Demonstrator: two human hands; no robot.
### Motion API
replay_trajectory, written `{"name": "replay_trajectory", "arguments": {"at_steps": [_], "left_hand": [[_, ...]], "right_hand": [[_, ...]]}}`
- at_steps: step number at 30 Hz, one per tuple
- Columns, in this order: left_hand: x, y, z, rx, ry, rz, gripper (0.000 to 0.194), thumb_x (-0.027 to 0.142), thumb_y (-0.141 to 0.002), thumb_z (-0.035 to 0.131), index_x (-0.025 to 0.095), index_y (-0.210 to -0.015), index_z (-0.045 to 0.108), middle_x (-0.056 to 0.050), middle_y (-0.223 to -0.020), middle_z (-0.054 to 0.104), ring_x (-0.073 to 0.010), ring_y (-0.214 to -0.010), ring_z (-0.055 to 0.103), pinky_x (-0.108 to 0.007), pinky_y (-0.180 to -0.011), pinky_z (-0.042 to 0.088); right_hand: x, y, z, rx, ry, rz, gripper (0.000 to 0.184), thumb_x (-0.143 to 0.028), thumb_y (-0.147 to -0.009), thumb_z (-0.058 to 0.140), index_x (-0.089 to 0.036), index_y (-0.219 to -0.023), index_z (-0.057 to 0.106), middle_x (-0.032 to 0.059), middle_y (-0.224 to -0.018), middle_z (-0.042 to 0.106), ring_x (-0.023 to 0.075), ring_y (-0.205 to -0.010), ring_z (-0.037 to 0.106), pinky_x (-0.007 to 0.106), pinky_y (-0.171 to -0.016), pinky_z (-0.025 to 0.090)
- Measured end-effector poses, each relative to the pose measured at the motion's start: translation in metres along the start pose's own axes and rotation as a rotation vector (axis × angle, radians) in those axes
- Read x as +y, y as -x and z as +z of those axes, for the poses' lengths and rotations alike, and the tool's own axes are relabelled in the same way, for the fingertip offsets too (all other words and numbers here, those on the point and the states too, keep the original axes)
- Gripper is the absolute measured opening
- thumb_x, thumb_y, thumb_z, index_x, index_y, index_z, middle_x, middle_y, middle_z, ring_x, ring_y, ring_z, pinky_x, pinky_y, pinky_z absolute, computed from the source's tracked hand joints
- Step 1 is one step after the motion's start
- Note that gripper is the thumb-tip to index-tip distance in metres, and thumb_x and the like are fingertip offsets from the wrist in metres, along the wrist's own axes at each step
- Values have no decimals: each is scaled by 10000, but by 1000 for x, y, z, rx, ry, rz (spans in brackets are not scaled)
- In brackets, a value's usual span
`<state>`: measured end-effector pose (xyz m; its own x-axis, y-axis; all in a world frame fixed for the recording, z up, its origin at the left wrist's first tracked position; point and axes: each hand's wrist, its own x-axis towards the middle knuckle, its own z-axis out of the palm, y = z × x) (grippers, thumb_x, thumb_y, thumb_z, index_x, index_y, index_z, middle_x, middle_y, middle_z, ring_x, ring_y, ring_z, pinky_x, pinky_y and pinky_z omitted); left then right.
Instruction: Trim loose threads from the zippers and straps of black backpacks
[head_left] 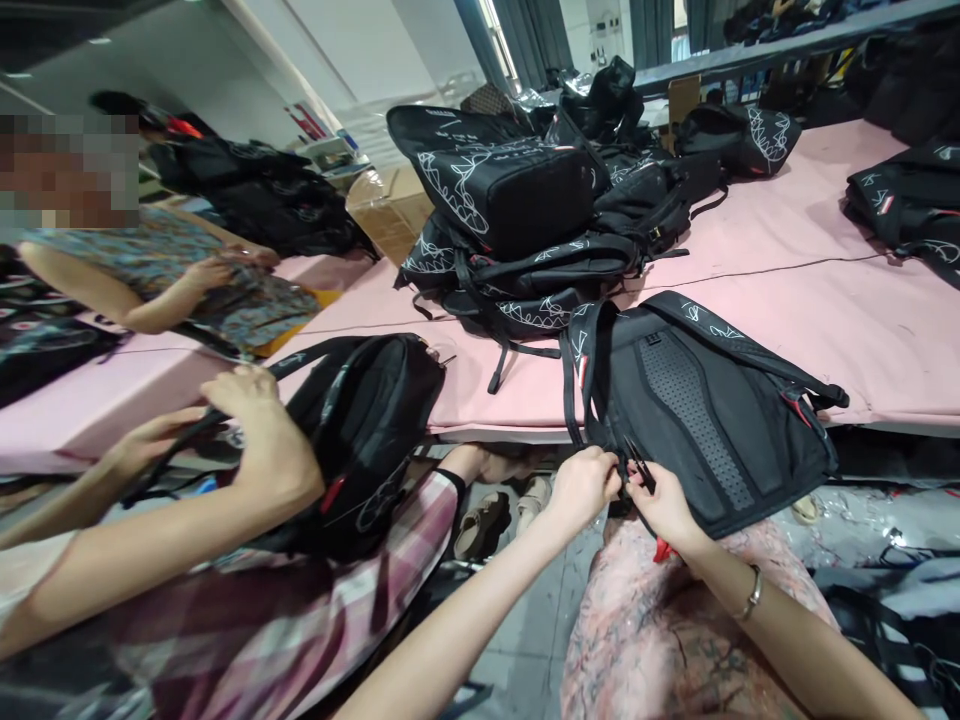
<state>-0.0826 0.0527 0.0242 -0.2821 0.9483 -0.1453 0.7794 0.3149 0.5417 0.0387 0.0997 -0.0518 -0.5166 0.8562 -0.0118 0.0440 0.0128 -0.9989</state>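
A black backpack (697, 410) with white line drawings on its straps lies back panel up, partly on the pink table and partly over my lap. My left hand (589, 487) is closed in a pinch on a black strap at the pack's near left edge. Close beside it, my right hand (666, 508) is closed around small dark thread snips (639, 466), whose points stick up past the fingers. A red tab (663, 549) hangs just under my right hand. The exact spot between my two hands is partly hidden by the fingers.
A pile of black backpacks (517, 200) stands on the pink table (780, 250), with another backpack (911, 210) at the right. To my left, a co-worker's hands (251, 395) handle a strap of a backpack (375, 430). Another person (172, 270) sits farther off.
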Motion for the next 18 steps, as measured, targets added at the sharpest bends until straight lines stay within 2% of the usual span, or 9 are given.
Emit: {"name": "replay_trajectory", "arguments": {"at_steps": [3, 6, 9, 13, 15, 18], "left_hand": [[-13, 4, -6, -42, 273, -38, 188, 206, -703, 477, 155, -711, 657, -10, -611, 548, -131, -583, 496, -237, -584, 392], [-19, 12, -5, -82, 535, -112, 286, 329, -749, 449, 129, -650, 628, 31, -484, 425, -87, -437, 363, -206, -451, 296], [-14, 22, -2, -98, 728, -159, 320, 417, -723, 549, 128, -591, 591, 39, -491, 406, -74, -452, 343, -197, -462, 277], [0, 31, 1, -69, 883, -167, 262, 383, -598, 708, 132, -638, 643, -2, -614, 517, -112, -590, 446, -220, -577, 342], [4, 33, 3, -36, 927, -171, 273, 397, -587, 715, 133, -621, 654, -8, -635, 516, -122, -621, 445, -222, -590, 333], [9, 34, 9, 32, 980, -203, 354, 464, -614, 679, 134, -528, 582, 23, -555, 432, -93, -543, 356, -209, -532, 273]], "right_hand": [[-5, 3, -7, -59, 4, -33, 238, -195, -685, 517, -166, -881, 649, 50, -812, 625, 192, -765, 580, 322, -752, 465], [-11, 6, -12, -104, -14, -40, 182, -182, -685, 528, -175, -820, 649, 37, -786, 627, 180, -736, 580, 313, -748, 458], [-15, 8, -17, -133, -47, -26, 145, -205, -697, 534, -169, -798, 631, 20, -725, 618, 166, -677, 572, 304, -712, 462], [-19, 11, -26, -151, -90, -14, 138, -238, -697, 555, -163, -789, 625, 21, -710, 623, 163, -656, 573, 297, -682, 472], [-21, 13, -30, -139, -107, -11, 149, -257, -701, 562, -161, -797, 625, 30, -729, 632, 170, -675, 582, 305, -696, 477], [-25, 17, -32, -118, -123, -16, 165, -282, -717, 567, -165, -820, 624, 39, -771, 630, 176, -719, 586, 313, -734, 476]]}}
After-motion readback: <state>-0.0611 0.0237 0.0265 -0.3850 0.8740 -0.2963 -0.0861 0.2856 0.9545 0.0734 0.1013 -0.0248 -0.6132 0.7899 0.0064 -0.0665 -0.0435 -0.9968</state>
